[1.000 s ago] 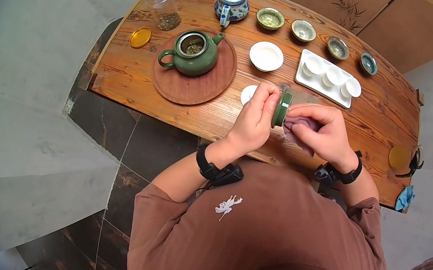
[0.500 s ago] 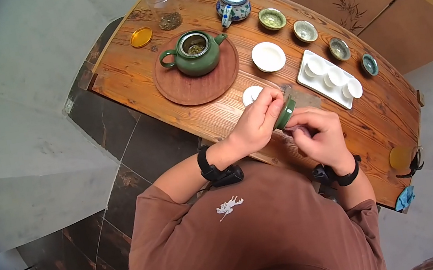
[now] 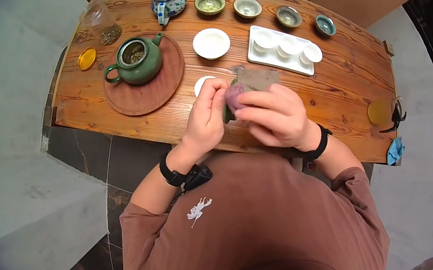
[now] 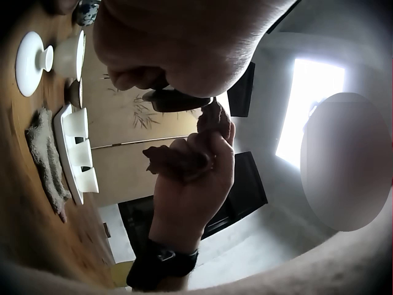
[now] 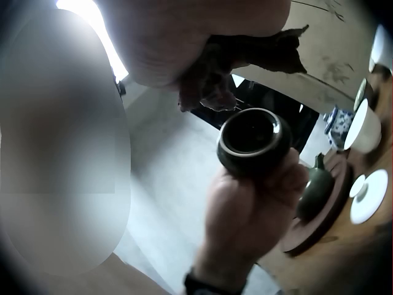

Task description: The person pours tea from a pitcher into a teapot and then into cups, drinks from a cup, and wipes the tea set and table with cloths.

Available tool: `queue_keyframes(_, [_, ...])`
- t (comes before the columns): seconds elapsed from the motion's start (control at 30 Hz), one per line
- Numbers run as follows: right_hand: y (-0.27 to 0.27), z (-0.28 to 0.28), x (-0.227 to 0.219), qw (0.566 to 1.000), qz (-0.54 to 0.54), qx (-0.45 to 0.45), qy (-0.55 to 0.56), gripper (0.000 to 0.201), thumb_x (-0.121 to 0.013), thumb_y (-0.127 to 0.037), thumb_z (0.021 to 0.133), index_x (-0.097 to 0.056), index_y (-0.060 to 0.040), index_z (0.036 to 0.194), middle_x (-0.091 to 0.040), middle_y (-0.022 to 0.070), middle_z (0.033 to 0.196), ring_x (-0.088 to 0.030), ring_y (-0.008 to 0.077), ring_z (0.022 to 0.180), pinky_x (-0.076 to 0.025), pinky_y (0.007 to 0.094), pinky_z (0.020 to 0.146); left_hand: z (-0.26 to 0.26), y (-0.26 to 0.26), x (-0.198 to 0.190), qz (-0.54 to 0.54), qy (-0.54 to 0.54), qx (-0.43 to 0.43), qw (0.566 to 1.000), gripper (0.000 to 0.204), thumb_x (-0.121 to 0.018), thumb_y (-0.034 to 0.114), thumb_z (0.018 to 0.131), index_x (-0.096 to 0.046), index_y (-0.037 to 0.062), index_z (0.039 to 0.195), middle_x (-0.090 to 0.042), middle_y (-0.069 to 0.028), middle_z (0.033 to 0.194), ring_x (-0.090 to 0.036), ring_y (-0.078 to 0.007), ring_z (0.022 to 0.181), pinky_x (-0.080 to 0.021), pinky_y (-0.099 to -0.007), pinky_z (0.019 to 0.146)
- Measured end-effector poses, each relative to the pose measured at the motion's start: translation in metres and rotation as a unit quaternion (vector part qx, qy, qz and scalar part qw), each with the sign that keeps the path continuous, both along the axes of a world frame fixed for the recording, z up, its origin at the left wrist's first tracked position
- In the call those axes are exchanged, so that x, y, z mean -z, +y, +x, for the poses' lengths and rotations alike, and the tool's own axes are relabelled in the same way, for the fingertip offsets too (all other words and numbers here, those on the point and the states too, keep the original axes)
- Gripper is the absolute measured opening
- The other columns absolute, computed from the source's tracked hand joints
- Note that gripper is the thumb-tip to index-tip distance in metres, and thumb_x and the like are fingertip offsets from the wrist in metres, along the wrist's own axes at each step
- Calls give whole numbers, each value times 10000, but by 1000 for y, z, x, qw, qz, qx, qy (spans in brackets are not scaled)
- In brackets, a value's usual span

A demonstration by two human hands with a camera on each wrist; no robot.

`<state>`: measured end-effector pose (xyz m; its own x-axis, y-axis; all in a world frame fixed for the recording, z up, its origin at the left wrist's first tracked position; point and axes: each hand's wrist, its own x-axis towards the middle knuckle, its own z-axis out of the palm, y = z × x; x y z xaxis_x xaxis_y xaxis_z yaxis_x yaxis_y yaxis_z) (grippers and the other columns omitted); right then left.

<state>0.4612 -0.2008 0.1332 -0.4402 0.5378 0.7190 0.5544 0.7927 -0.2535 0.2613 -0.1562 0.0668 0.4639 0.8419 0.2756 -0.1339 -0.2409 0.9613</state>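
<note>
My left hand grips a round green teapot lid, its hollow underside and raised rim showing in the right wrist view. In the head view the lid is mostly covered by fingers and cloth. A purple cloth is pinched in my right hand, right at the lid's face. Both hands are raised over the table's near edge. To their left, an open green teapot with leaves inside stands on a round wooden tray.
Beyond the hands lie a white lid, a white bowl, a grey cloth and a white tray bearing white cups. Along the back stand a blue-and-white teapot and several small bowls. A clear jar is at far left.
My right hand has brought the cloth up from below the lid onto its face. The head view has turned, so the table items sit further left.
</note>
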Motion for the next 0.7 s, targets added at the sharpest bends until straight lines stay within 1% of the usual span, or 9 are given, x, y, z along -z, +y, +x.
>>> queue_keyframes(0.1, [2, -1, -1, 999, 13, 40, -7, 390, -760, 9, 671, -750, -61, 1054, -727, 90, 1114, -565, 240, 670, -485, 340, 598, 5, -2, -1, -18, -48, 11, 999, 151, -435, 153, 1144, -535, 39, 1151, -516, -14, 962, -486, -84, 847, -452, -233, 774])
queue_keyframes(0.13, [5, -1, 3, 997, -13, 60, 39, 335, -727, 37, 717, -739, -33, 1044, -731, 107, 1095, -627, 249, 727, -525, 346, 645, 2, -3, -2, -22, -48, 21, 998, 158, -433, 155, 1144, -537, 36, 1154, -525, -16, 969, -491, -84, 854, -453, -233, 778])
queue_keyframes(0.23, [8, 2, 17, 967, -158, 47, 194, 269, -687, 53, 774, -722, 2, 1036, -732, 127, 1070, -691, 262, 834, -565, 346, 732, -7, -7, -5, -19, -63, 35, 997, 179, -420, 160, 1147, -542, 30, 1166, -552, -19, 995, -507, -77, 872, -460, -228, 790])
queue_keyframes(0.27, [4, 4, 20, 950, -232, 39, 204, 241, -662, 51, 815, -708, 21, 1050, -728, 143, 1073, -713, 267, 921, -578, 344, 804, -6, -7, -6, -8, -77, 25, 997, 186, -410, 161, 1149, -543, 32, 1172, -564, -18, 1008, -514, -71, 879, -464, -224, 795])
queue_keyframes(0.4, [-4, -5, 35, 948, -209, 11, 238, 256, -704, 40, 815, -700, 12, 1069, -715, 148, 1088, -708, 247, 914, -580, 346, 800, 4, -7, -15, -43, -161, 7, 986, 212, -371, 178, 1162, -529, 43, 1204, -597, -9, 1051, -534, -40, 894, -481, -208, 805])
queue_keyframes(0.5, [-11, -13, 37, 964, -160, 14, 210, 265, -734, 46, 798, -706, 12, 1059, -709, 143, 1071, -705, 253, 897, -583, 352, 781, 8, -3, -15, -63, -189, 4, 980, 232, -346, 226, 1169, -450, 39, 1259, -636, -67, 1155, -622, -83, 1002, -530, -245, 877])
queue_keyframes(0.63, [-12, -15, 28, 991, -34, -6, 126, 320, -783, 55, 744, -727, 0, 1054, -693, 144, 1042, -656, 275, 758, -540, 351, 664, 19, -2, -21, -48, -172, -61, 982, 234, -352, 231, 1171, -477, 53, 1254, -604, -25, 1105, -591, -65, 961, -513, -231, 855])
queue_keyframes(0.67, [-9, -18, 28, 992, 5, -27, 123, 358, -811, 35, 717, -737, -21, 1063, -693, 133, 1034, -625, 257, 709, -491, 345, 610, 22, -1, -20, -32, -153, -80, 985, 236, -358, 235, 1171, -489, 51, 1243, -589, -10, 1073, -566, -55, 928, -499, -218, 831])
queue_keyframes(0.7, [-8, -20, 23, 995, 18, -25, 92, 365, -815, 29, 712, -739, -26, 1064, -694, 128, 1031, -622, 251, 704, -482, 346, 603, 25, -1, -16, -51, -136, -100, 984, 167, -394, 154, 1159, -528, 55, 1169, -564, 11, 1008, -511, -51, 888, -468, -219, 780])
